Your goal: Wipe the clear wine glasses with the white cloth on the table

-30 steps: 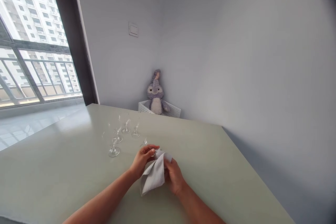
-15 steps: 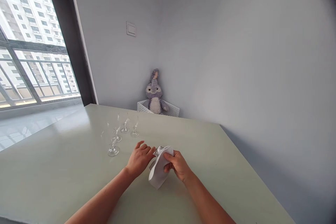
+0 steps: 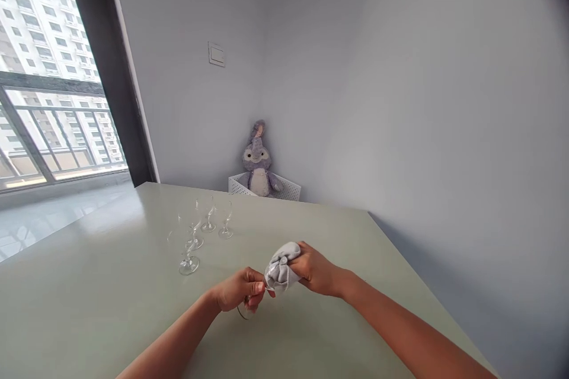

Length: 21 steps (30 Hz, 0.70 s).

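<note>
Glass (image 3: 242,311) now turned base-toward eight o'clock, left hand (image 3: 239,291) gripping it, right hand (image 3: 318,270) clutching cloth (image 3: 281,273) at opposite end, so wiping's likely there.

The pale grey cloth (image 3: 284,269) is bunched up. The clear glass (image 3: 242,312) tilts against it, foot at the cloth's near left.

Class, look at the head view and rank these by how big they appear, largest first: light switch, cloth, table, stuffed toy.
1. Table
2. Stuffed toy
3. Cloth
4. Light switch

The cloth is nearer the camera than the toy, so their true sizes are unsure.
</note>
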### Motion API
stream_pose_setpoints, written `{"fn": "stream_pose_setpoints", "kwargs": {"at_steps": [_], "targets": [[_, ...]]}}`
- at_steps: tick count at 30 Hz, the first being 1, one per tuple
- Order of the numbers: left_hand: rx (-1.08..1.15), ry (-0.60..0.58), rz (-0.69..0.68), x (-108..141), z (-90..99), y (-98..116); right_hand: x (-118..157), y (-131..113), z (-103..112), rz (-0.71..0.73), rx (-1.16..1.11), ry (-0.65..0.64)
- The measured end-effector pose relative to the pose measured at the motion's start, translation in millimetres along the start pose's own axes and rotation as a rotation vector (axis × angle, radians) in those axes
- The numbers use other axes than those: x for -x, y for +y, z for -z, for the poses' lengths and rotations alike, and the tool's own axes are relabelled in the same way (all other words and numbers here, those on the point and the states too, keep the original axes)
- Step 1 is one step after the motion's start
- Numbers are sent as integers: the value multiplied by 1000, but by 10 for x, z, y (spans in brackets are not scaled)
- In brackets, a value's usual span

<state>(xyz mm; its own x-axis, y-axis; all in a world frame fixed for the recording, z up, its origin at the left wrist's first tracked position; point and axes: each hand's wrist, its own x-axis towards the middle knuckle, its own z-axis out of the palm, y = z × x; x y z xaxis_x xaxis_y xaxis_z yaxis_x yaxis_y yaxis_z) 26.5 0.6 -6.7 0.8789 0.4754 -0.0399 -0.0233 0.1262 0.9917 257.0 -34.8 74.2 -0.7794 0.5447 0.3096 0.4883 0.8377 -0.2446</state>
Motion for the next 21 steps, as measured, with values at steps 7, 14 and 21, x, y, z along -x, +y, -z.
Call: {"fn": "stream_pose_setpoints", "kwargs": {"at_steps": [7, 14, 21], "targets": [[267, 100, -83, -36, -13, -14, -64, 64, 48, -79, 189, 314], [48, 640, -99, -117, 38, 24, 77, -78, -89, -206, 284, 461], [-942, 692, -86, -154, -84, -164, -232, -265, -443, -123, 294, 257]]}}
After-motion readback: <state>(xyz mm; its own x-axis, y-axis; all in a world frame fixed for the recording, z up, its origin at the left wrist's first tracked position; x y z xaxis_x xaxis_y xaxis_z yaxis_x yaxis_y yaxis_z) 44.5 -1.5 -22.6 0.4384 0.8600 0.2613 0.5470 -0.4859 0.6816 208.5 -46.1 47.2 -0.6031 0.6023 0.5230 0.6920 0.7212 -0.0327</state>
